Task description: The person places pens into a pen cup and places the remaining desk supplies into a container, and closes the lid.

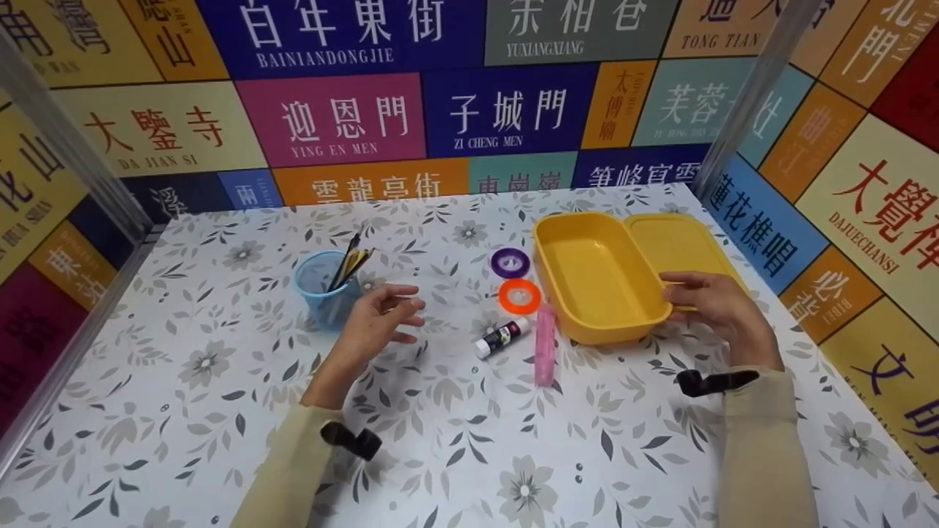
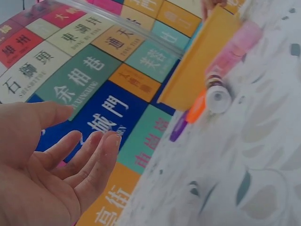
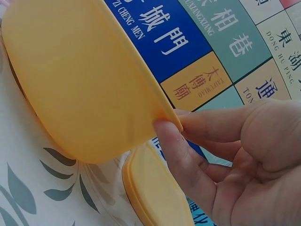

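Observation:
Near the right side of the table stands a yellow plastic box (image 1: pixel 598 271), open at the top with nothing inside. My right hand (image 1: pixel 708 304) pinches its right rim between thumb and fingers, which the right wrist view shows up close on the box wall (image 3: pixel 84 80). My left hand (image 1: pixel 381 319) holds nothing; its fingers are loosely bent, in front of a light blue mesh pen cup (image 1: pixel 317 293) with several pens and pencils. Left of the box lie a purple tape roll (image 1: pixel 509 262), an orange tape roll (image 1: pixel 519 296), a glue stick (image 1: pixel 502 337) and a pink translucent stick-shaped case (image 1: pixel 544 346).
The yellow lid (image 1: pixel 678 238) lies flat behind and to the right of the box. A floral white cloth (image 1: pixel 440 455) covers the table. Walls with coloured lettered panels (image 1: pixel 330 117) rise at the back and sides.

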A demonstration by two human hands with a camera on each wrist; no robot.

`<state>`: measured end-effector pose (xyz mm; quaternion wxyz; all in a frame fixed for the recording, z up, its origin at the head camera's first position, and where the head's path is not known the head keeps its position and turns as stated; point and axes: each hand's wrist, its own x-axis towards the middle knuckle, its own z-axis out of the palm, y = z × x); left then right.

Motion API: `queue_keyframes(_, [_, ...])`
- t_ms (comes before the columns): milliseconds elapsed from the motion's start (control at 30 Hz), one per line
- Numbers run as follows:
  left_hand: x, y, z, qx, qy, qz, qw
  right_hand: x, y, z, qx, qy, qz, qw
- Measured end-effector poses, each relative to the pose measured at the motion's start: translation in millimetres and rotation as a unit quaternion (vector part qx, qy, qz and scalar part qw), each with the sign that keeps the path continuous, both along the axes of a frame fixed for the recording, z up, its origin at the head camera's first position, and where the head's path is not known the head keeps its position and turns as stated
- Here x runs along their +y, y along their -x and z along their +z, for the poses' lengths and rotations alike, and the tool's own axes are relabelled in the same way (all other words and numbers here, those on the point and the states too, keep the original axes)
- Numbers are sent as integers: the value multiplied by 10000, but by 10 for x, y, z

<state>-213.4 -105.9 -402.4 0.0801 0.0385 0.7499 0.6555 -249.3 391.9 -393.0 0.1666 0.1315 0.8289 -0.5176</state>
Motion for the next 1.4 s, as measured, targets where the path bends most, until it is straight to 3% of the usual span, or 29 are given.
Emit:
queue_keyframes(267, [190, 20, -107, -126, 291, -218, 9993, -2, -12, 2, -7, 2, 27, 10000])
queue_keyframes(567, [423, 41, -110, -27, 345, -269, 9990, 17, -2, -11, -97, -70, -33, 9999])
queue_keyframes(767, [514, 65, -144, -145, 748, -415, 9962, 26, 0, -51, 98, 81, -28, 9999])
queue_keyframes(1067, [601, 158, -124, -370, 1199, -1017, 9869, 27, -2, -35, -45, 38, -93, 9999])
queue_keyframes(1233, [689, 254, -130, -565, 1056, -1198, 9855, 34, -11, -44, 10, 157, -159, 9997])
queue_keyframes(1400, [774, 305, -128, -706, 804, -1039, 9888, 22, -14, -39, 58, 178, -142, 9997])
